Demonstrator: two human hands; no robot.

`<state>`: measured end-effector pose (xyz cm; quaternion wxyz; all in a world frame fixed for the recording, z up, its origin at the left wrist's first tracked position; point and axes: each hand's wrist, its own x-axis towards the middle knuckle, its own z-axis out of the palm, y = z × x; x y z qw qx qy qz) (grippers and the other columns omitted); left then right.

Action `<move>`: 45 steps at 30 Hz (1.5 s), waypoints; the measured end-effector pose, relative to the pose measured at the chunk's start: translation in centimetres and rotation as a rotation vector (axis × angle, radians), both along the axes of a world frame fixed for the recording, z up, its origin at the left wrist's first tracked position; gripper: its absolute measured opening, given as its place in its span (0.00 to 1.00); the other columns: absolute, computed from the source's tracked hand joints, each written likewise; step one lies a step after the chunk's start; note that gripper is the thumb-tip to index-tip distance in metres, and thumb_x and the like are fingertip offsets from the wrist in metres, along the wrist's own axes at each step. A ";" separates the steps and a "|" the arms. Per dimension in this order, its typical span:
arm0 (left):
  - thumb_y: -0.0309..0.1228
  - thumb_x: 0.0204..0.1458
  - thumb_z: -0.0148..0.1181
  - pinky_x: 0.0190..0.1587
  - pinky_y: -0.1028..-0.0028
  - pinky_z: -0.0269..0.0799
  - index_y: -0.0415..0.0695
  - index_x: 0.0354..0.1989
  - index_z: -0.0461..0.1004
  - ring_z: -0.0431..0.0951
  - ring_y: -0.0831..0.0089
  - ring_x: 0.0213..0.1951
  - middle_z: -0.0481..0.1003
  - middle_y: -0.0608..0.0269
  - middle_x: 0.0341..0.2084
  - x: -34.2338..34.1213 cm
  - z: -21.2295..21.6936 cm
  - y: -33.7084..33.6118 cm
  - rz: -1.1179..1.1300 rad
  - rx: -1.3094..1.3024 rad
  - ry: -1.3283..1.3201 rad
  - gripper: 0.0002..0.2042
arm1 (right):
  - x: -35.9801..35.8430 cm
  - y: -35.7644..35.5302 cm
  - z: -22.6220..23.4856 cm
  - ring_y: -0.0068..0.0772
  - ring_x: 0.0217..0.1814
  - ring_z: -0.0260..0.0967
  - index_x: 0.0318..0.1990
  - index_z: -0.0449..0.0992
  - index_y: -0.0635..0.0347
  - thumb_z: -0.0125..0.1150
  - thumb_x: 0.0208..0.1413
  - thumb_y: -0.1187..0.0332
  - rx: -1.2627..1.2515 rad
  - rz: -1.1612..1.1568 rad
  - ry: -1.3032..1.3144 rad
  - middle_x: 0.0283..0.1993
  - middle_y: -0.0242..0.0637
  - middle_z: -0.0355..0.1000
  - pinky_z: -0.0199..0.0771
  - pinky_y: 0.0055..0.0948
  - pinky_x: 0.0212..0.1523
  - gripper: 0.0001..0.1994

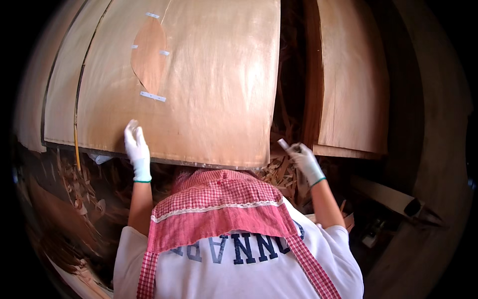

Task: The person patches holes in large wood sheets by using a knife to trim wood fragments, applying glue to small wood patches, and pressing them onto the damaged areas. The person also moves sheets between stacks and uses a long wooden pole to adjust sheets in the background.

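Veneer sheet [209, 94], large and pale brown, lies on the desk [199, 163] ahead, with an oval patch [148, 55] taped into it near the top. The gloved left hand [136, 149] rests flat and unclenched on the sheet's near edge. The gloved right hand [304, 158] grips a small pale tool [284, 144] beside wood scraps [279, 172].

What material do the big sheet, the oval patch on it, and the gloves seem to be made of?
Big sheet: thin wood veneer, matte, faint grain showing. Oval patch: darker, reddish veneer, seemingly held by small white tape strips. Gloves on the left hand and right hand: white knit fabric, probably cotton, with green cuff edging.
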<state>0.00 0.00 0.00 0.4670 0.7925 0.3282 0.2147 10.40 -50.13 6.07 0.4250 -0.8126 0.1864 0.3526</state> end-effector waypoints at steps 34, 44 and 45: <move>0.34 0.57 0.59 0.47 0.69 0.72 0.36 0.50 0.70 0.78 0.67 0.42 0.78 0.53 0.40 0.5 3.9 -4.6 -0.129 -0.137 -0.012 0.17 | 6.5 22.8 33.5 0.15 0.23 0.48 0.47 0.77 0.65 0.54 0.64 0.68 0.860 0.303 -1.517 0.23 0.24 0.59 0.48 0.18 0.26 0.11; 0.35 0.48 0.68 0.61 0.61 0.63 0.32 0.61 0.58 0.66 0.52 0.60 0.64 0.39 0.59 13.6 3.5 2.9 0.062 -0.248 -0.292 0.36 | 6.8 22.8 39.0 0.21 0.28 0.54 0.59 0.73 0.58 0.53 0.53 0.87 -0.177 0.578 -2.232 0.29 0.28 0.59 0.61 0.21 0.30 0.25; 0.35 0.48 0.68 0.61 0.61 0.63 0.31 0.61 0.58 0.66 0.52 0.60 0.64 0.39 0.59 14.2 4.2 3.5 0.123 -0.208 -0.303 0.36 | 7.1 22.8 39.3 0.21 0.28 0.55 0.59 0.72 0.57 0.53 0.53 0.87 -0.175 0.592 -2.232 0.29 0.29 0.59 0.61 0.21 0.30 0.25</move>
